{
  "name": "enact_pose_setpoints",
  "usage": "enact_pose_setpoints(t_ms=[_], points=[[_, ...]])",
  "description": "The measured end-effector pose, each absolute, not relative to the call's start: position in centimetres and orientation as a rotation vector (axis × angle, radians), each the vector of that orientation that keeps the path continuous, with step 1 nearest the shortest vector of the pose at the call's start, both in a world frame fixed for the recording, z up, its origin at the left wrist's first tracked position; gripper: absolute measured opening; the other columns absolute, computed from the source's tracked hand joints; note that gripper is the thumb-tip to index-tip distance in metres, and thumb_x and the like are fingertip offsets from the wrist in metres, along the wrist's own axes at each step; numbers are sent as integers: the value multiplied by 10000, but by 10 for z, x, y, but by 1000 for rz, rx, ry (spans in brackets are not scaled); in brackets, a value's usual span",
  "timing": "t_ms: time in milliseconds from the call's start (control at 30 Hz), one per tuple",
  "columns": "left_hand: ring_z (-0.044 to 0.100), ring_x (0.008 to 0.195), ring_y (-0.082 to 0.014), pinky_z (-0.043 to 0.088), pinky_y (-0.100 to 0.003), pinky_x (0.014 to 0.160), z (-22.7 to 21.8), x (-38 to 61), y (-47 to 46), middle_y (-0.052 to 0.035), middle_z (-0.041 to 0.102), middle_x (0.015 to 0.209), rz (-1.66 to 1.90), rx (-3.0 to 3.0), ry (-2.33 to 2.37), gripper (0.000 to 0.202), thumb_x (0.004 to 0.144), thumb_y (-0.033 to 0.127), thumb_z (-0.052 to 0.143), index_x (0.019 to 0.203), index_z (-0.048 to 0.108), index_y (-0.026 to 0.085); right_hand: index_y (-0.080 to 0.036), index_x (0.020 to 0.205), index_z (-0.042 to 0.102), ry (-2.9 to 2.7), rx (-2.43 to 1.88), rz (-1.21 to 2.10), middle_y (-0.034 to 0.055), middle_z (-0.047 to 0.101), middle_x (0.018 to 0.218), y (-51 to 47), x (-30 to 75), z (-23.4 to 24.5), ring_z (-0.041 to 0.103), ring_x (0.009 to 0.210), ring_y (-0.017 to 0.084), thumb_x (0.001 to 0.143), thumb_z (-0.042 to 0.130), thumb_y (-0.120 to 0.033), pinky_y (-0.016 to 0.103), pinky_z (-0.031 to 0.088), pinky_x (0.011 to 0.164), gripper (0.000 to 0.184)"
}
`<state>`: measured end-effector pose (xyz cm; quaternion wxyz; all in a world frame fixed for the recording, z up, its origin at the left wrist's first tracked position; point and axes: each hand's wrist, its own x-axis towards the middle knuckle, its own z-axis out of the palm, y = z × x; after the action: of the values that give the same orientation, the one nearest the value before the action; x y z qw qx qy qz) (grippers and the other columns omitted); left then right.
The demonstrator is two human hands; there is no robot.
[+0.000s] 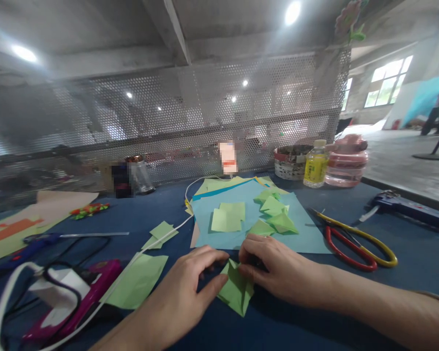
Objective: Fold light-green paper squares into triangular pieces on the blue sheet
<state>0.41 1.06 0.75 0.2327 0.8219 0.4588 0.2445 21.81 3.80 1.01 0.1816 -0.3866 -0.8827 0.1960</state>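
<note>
A folded piece of green paper (pixel 237 290) stands tilted at the near edge of the blue table, between my two hands. My left hand (pixel 199 273) has thumb and index finger curved against its left side. From the right, my right hand (pixel 274 265) pinches its upper corner, with the fingers curled and partly hidden. Just beyond lies a light-blue sheet (pixel 205 236). On it are flat green paper squares (pixel 229 218) and, to their right, several folded green paper pieces (pixel 276 212).
Red-and-yellow-handled scissors (pixel 351 243) and a utility knife (pixel 413 209) lie at right. A yellow-labelled bottle (pixel 315 165), a pink jug (pixel 347 163) and a woven basket (pixel 292 163) stand behind. At left are a magenta power strip (pixel 102 273), a white cable (pixel 146 246) and green sheets (pixel 139 282).
</note>
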Motion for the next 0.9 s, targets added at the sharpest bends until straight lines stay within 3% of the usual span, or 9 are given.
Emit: enact_pose_setpoints(t_ms=[100, 233, 400, 700, 900], points=[[605, 821, -171, 474, -271, 750, 7, 2, 12, -13, 672, 1022, 654, 2150, 1291, 301, 907, 296, 557, 1193, 617, 222, -171, 806, 545, -2421, -1048, 607, -11, 566, 761, 39, 217, 10, 493, 656, 104, 884, 555, -187, 211, 373, 623, 80], [602, 850, -191, 474, -273, 763, 6, 0, 14, -30, 680, 981, 658, 1962, 1305, 354, 891, 351, 556, 1203, 608, 192, -174, 824, 560, -2374, -972, 651, -24, 582, 744, 38, 217, 12, 500, 655, 97, 871, 568, -151, 205, 377, 636, 52], [581, 783, -186, 449, -260, 713, 12, -1, 14, 5, 669, 832, 602, 1976, 1340, 210, 881, 372, 550, 938, 687, 223, -184, 828, 564, -2296, -931, 695, -37, 607, 758, 37, 218, 12, 529, 683, 92, 841, 579, -102, 197, 399, 657, 84], [525, 674, -152, 405, -239, 622, 11, 3, 9, 30, 578, 706, 661, 2017, 1330, 136, 853, 303, 573, 791, 660, 218, -195, 1113, 597, -2240, -870, 712, -11, 656, 865, 38, 217, 8, 605, 780, 109, 852, 563, -85, 218, 455, 740, 285], [572, 715, -130, 434, -238, 675, 8, 0, 9, 35, 621, 773, 992, 2307, 1177, 145, 904, 191, 554, 801, 647, 231, -166, 951, 669, -2281, -750, 594, 36, 674, 881, 39, 218, 11, 607, 818, 138, 878, 582, -147, 239, 462, 750, 115]])
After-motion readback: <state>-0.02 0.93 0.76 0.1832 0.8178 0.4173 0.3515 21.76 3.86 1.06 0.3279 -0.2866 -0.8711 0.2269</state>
